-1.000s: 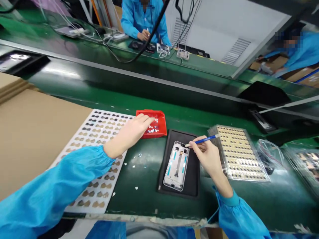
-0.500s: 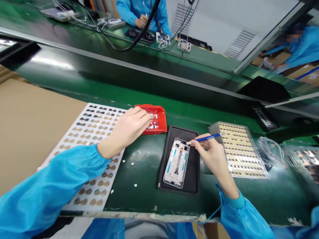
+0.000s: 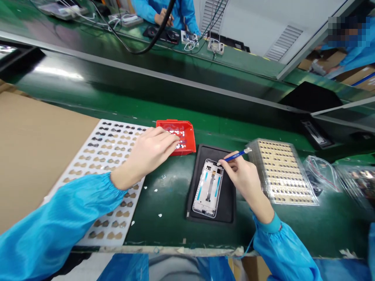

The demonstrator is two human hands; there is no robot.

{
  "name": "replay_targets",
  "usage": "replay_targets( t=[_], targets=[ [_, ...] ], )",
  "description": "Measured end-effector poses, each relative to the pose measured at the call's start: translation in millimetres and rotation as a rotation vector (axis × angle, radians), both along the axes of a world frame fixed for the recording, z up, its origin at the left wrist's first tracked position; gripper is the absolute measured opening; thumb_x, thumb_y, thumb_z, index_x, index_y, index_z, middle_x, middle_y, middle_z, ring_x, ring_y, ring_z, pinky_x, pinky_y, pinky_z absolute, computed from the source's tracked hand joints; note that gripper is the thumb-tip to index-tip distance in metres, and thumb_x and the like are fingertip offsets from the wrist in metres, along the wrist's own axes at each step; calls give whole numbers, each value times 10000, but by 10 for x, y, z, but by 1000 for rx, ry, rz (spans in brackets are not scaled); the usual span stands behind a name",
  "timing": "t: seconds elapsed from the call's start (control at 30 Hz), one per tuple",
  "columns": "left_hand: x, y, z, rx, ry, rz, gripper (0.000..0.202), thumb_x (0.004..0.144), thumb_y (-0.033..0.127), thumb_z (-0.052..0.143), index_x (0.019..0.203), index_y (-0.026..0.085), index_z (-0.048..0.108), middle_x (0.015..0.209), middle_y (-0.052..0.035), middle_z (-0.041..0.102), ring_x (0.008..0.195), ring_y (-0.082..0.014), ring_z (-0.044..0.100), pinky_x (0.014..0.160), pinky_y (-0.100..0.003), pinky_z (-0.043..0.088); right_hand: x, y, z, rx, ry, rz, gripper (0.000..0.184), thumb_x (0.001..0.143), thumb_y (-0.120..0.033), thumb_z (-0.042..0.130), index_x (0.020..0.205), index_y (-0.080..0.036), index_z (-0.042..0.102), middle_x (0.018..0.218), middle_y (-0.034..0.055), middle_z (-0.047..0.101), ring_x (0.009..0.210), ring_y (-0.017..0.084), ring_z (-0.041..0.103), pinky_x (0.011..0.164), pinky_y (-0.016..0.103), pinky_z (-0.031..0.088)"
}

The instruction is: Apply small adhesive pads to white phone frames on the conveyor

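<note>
My right hand (image 3: pixel 243 173) pinches a blue pen-shaped tool (image 3: pixel 236 155) that has pale ends. Its lower end touches, or is very close to, the top edge of a phone frame (image 3: pixel 208 191) with a silver rim, blue strips and a dark flex cable. The frame lies face up in a black tray (image 3: pixel 228 203). My left hand (image 3: pixel 154 150) hangs over the front left of a red bin (image 3: pixel 190 138) of small white and dark pieces. Its fingers are bent together, and its fingertips point into the bin. Whatever they hold, if anything, is hidden.
At left, a white sheet (image 3: pixel 108 238) carries rows of bow-shaped pieces, beside brown cardboard (image 3: pixel 35 144). Stacked clear trays (image 3: pixel 281 171) stand at right, near a plastic bag (image 3: pixel 319 171). Small white scraps (image 3: pixel 159 215) dot the green bench. Co-workers are across the bench.
The tool in my right hand has tilted up, and its lower end has shifted slightly left along the phone frame's top edge. My left hand stays over the red bin. The view has moved slightly.
</note>
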State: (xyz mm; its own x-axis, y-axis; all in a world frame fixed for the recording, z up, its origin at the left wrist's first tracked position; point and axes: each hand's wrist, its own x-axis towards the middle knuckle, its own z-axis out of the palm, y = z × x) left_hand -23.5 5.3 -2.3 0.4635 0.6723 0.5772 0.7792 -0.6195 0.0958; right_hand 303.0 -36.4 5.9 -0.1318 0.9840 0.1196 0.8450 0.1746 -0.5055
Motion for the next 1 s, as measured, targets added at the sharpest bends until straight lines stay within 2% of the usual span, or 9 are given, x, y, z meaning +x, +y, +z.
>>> replay_targets(
  t=[0.2,0.33,0.5,0.6,0.7,0.8,0.9,1.0],
  targets=[
    [-10,-6,-19,-77,-14,22,383,1134,334,465,976,216,792,885,-81,791,845,-264,711,796,-401,561,2,0,10,11,-71,24,255,1069,-480,642,1030,-232,690,894,77,867,757,276,847,622,337,620],
    [-19,-20,-15,-49,-4,18,392,1138,326,455,972,202,787,885,-85,792,841,-262,713,805,-397,563,6,12,11,38,-159,46,255,1065,-463,664,1025,-216,713,856,77,860,694,262,823,591,322,569],
    [-34,-20,-29,-47,0,-4,387,1142,307,451,967,195,778,875,-82,787,833,-257,710,794,-386,546,-27,2,14,48,-249,71,244,1091,-435,647,1021,-211,711,880,88,860,742,277,831,578,304,510],
    [-27,3,-45,-25,-16,-19,369,1141,303,468,964,184,769,877,-89,783,827,-258,696,783,-385,532,-85,-3,26,109,-355,100,292,1125,-440,568,1025,-210,719,863,103,848,717,277,823,535,294,456],
    [28,-12,-27,24,-26,-27,352,1135,275,472,940,194,753,868,-83,774,800,-242,674,764,-368,515,-117,-50,14,217,-451,149,424,1172,-455,398,992,-225,706,695,80,781,571,248,770,450,286,374],
    [94,6,-49,65,-12,-37,356,1127,223,468,878,208,721,835,-68,753,766,-216,659,748,-344,503,-70,-89,-168,395,-475,213,542,1192,-457,219,932,-250,648,549,26,676,413,225,687,370,288,317],
    [72,137,-128,10,-37,-8,267,1107,213,524,917,211,711,838,-63,740,815,-224,683,765,-343,520,-11,-33,-460,550,-417,151,534,1177,-438,188,871,-279,596,513,4,621,343,216,628,335,285,303],
    [9,227,-174,-34,-54,22,218,1083,175,538,955,216,709,846,-53,725,824,-226,693,776,-348,553,27,-57,-581,481,-309,165,422,1149,-416,305,998,-276,673,666,60,754,477,252,744,374,285,445]
  ],
)
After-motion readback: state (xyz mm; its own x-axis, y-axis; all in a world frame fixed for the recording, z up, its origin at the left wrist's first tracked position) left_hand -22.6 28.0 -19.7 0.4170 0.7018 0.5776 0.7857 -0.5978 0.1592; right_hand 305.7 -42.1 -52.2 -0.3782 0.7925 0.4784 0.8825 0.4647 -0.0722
